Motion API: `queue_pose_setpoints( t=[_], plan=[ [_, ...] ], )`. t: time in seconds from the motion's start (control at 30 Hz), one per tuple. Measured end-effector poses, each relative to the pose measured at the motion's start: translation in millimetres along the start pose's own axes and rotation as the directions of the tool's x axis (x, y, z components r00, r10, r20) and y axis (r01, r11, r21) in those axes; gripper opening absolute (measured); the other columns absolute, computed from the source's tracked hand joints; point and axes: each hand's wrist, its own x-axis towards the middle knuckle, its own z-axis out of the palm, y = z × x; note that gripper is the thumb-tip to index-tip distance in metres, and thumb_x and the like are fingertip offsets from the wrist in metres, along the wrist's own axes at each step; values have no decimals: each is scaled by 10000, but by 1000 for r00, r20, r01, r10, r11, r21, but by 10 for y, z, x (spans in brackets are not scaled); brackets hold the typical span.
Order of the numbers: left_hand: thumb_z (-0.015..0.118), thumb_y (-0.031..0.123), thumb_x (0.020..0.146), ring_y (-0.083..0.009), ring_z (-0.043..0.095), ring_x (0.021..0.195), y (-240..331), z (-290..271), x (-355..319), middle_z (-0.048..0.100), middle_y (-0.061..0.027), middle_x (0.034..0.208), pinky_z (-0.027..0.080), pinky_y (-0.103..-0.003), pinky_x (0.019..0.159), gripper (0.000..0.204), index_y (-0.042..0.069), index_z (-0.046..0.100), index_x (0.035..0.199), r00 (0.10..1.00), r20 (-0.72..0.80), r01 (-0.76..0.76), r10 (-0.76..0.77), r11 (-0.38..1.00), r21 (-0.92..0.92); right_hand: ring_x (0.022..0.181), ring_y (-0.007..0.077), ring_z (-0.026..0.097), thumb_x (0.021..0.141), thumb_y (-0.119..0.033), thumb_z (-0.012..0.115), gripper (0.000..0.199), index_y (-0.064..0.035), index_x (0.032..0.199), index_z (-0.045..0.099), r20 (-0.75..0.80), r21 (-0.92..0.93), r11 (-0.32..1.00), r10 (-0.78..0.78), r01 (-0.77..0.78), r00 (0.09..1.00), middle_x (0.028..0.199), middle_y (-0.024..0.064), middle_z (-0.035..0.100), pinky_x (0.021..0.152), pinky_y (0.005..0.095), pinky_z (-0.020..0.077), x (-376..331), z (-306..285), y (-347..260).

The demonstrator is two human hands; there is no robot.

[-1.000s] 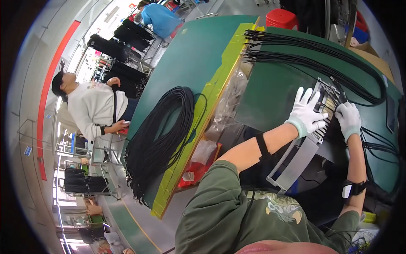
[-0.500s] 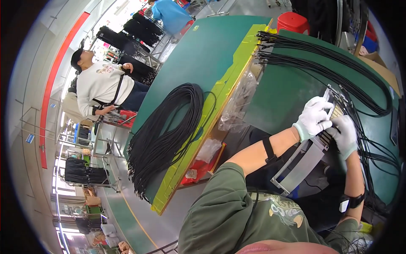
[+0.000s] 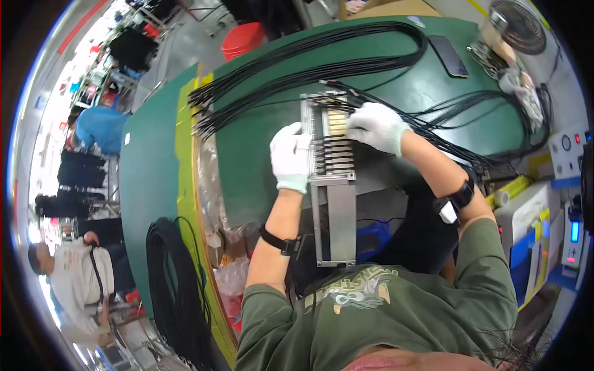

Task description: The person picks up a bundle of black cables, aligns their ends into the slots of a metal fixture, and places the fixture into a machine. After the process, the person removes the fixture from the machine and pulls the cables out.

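In front of me a long metal fixture (image 3: 342,216) reaches out over the table edge, with a row of slots at its far part. Several black cable ends (image 3: 334,154) lie side by side across the nearer slots, and pale yellow blocks (image 3: 336,120) show beyond them. My left hand (image 3: 291,154), in a white glove, is closed at the fixture's left rail. At the right side, beside the slots, my gloved right hand (image 3: 376,128) has its fingers bent together; what they pinch is hidden. Loose black cables (image 3: 421,127) run rightward from behind that hand.
Bundled black cables (image 3: 309,71) curve across the green table (image 3: 247,179). A phone (image 3: 448,55) and a small fan (image 3: 516,28) sit at the far right. Another cable coil (image 3: 167,278) lies on the left table. Two people are off to the left, beyond it.
My view has swung to the right, so the table and fixture appear farther left. My hands, close together over the slots before, are now apart on either side of the fixture.
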Motion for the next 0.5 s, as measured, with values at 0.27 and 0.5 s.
queue_pose_setpoints(
  t=[0.27,0.5],
  plan=[
    [646,125,906,-280,595,1101,115,108,14,669,-127,1156,443,-375,991,161,42,704,1031,999,-6,33,-33,999,-18,924,324,631,822,-255,657,145,-125,849,715,58,31,999,13,-14,998,860,86,698,828,432,493,-37,30,70],
    [584,146,958,-259,601,1106,21,43,32,668,-120,1162,436,-364,1007,193,46,703,1072,999,9,-36,35,987,157,890,269,600,800,-223,696,108,-118,817,682,-4,-134,990,43,-44,999,822,39,674,820,394,475,-20,10,10]
  ],
)
